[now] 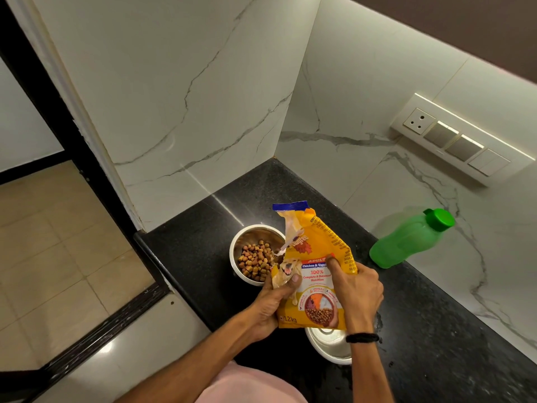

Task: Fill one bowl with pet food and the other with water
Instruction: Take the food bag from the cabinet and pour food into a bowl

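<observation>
Kibble (255, 260) lies in the far steel bowl (232, 258) on the black tabletop (436, 330). The left hand (273, 303) and right hand (361, 289) both grip the yellow food bag (315, 251), hiding part of the near bowl (328, 349). The pouring step seems nearly done. Next, probably, comes water from the green bottle (406, 239) near the wall, once the bag is set aside.
</observation>
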